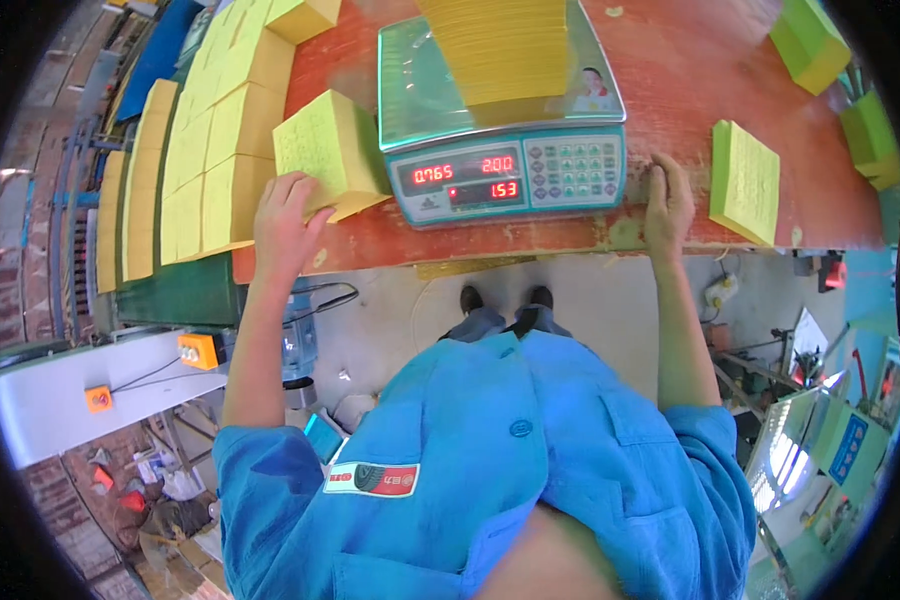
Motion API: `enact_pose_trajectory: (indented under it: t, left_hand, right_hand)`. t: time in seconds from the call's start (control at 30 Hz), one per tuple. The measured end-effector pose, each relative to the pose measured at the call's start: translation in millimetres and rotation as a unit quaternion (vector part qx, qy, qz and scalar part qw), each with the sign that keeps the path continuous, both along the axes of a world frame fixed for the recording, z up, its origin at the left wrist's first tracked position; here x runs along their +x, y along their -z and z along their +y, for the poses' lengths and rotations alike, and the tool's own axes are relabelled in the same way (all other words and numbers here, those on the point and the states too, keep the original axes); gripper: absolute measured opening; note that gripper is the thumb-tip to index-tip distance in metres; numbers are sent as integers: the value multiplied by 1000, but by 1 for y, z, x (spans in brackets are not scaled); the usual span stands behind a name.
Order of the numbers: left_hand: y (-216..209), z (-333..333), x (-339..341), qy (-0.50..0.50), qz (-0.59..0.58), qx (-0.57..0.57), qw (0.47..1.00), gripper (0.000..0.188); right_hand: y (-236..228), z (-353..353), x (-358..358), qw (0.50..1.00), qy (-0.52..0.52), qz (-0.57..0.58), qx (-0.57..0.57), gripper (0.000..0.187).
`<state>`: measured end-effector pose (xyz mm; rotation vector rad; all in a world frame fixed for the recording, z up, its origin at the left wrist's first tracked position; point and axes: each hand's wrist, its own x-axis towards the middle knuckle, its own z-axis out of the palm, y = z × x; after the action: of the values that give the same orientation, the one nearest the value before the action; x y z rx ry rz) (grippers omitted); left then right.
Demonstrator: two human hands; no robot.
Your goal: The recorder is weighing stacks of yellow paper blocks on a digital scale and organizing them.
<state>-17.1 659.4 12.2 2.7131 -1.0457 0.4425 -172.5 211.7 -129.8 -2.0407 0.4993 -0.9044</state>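
Note:
My left hand (288, 215) is at the near left corner of a thick stack of yellow paper (332, 145), its fingers and thumb closed on the edge. That stack stands slightly turned, close against the left side of a digital scale (570, 228) with lit red figures. A taller yellow paper stack (500, 55) rests on the scale's metal pan, its far end cut off by the picture's edge. Right of the scale, my right hand (669, 205) rests at the table's near edge, fingers curled together with nothing visible in them.
Rows of yellow paper stacks (225, 120) line the left of the red table (690, 60). Another stack (745, 185) lies right of my right hand; more stand at the far right. Below left are a white panel (100, 385) with orange switch boxes and a water bottle (298, 340).

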Motion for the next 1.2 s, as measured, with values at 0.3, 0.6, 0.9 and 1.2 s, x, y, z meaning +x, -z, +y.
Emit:
enact_pose_trajectory:
  t: [0.3,0.6,0.9,1.2]
  left_hand:
    - [-1,15,15,49,-2,1,999,31]
    - [-1,19,15,81,3,-46,996,21]
    - [8,36,34,52,23,-207,977,16]
    - [10,43,12,58,-13,-158,986,39]
  right_hand:
    - [-10,8,-14,995,23,-37,85,21]
    - [-104,150,1,968,-159,-104,167,23]
    - [-120,255,90,837,-354,15,416,26]
    - [-114,286,182,881,-368,226,191,35]
